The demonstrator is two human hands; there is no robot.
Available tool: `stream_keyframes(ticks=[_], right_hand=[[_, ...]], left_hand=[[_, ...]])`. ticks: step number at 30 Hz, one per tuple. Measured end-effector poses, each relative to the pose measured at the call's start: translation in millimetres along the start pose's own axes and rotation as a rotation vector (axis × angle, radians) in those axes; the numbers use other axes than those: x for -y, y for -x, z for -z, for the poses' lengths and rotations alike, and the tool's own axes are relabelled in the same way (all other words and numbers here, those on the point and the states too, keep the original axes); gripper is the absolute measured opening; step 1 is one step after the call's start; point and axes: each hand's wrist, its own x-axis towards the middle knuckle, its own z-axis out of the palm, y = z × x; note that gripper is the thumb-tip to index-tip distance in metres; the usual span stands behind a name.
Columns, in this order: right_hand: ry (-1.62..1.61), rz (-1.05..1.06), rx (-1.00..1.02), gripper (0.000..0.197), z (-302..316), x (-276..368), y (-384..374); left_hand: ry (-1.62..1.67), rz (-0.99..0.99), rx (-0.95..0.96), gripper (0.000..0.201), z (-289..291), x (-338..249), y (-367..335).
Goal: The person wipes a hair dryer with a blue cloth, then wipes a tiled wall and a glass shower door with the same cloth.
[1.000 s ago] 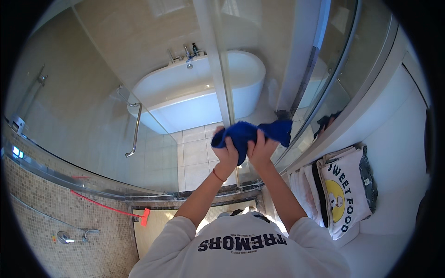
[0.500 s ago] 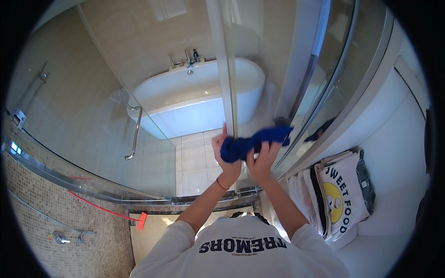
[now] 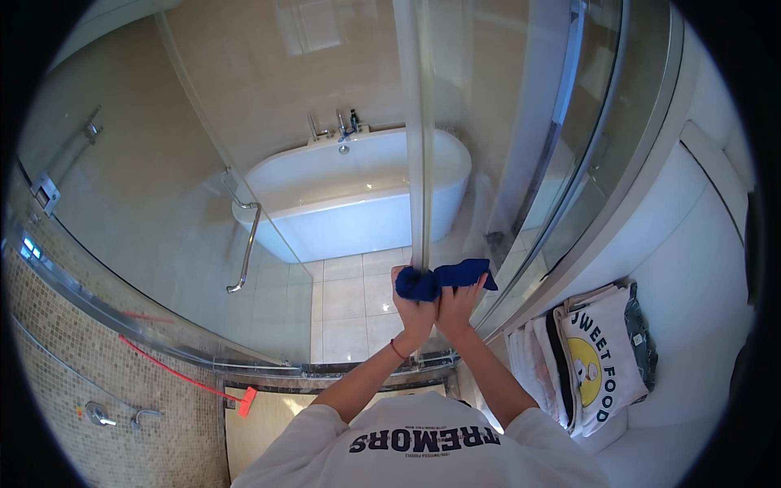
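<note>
Left hand (image 3: 416,315) and right hand (image 3: 457,307) grip blue cloth (image 3: 418,286) at the twelve-o'clock post (image 3: 420,163); likely wiping, next stroke wants snug pressure!

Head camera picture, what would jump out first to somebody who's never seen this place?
The blue cloth in the person's left grip and right grip, near the centre by a pale upright post, stands out first. Beyond it, above centre, the big white bathtub catches the eye. At lower left, the bright red head of a long-handled tool does too.
</note>
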Motion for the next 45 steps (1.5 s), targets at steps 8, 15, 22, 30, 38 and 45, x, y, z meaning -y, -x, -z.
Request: stream_keyframes(ticks=[8,15,22,30,38,45], right_hand=[[0.093,0.262,-0.282,0.040,106,48,-234],[0.159,0.183,-0.478,0.057,137,4,-285],[0.028,-0.136,-0.286,0.062,61,-60,-91],[-0.097,-0.094,-0.274,0.051,99,-52,-50],[-0.307,-0.060,-0.579,0.041,180,-45,-189],[-0.130,-0.332,-0.193,0.039,99,-100,-6]], left_hand=[[-0.124,-0.795,-0.053,0.045,-75,-154,-146],[-0.994,-1.017,-0.012,0.076,-109,-203,-149],[-1.131,-0.693,0.573,0.090,-64,-75,-49],[-0.746,-0.706,0.852,0.087,-44,-18,-22],[0.301,-0.589,0.883,0.077,-198,-119,-77],[0.116,-0.222,1.116,0.075,-109,45,15]])
